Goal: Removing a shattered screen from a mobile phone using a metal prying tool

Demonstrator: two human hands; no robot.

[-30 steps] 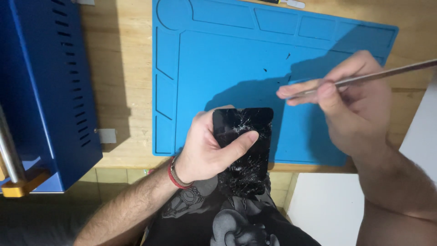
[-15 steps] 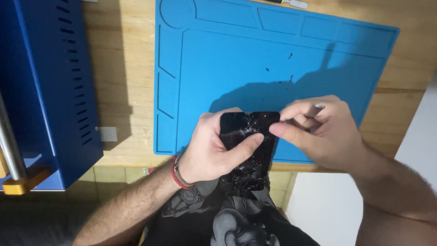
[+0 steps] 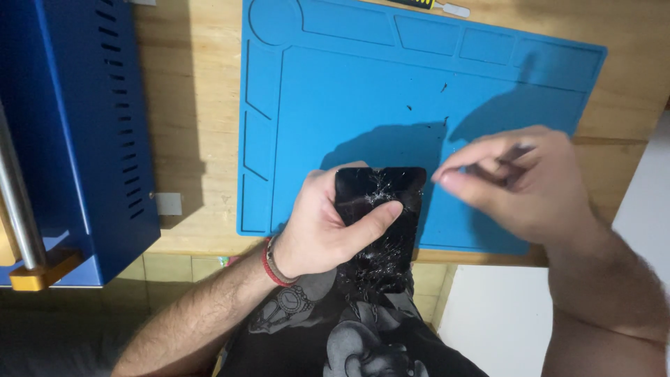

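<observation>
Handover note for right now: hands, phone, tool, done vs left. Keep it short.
Left hand grips the cracked black phone, thumb across the glass, over the near edge of the blue mat.
Right hand is beside the phone's top right corner, fingers pinched on a thin tool that is mostly hidden and blurred.
Done: phone held steady; screen shattered, in place.
Left: screen not yet lifted; no gap visible.
</observation>
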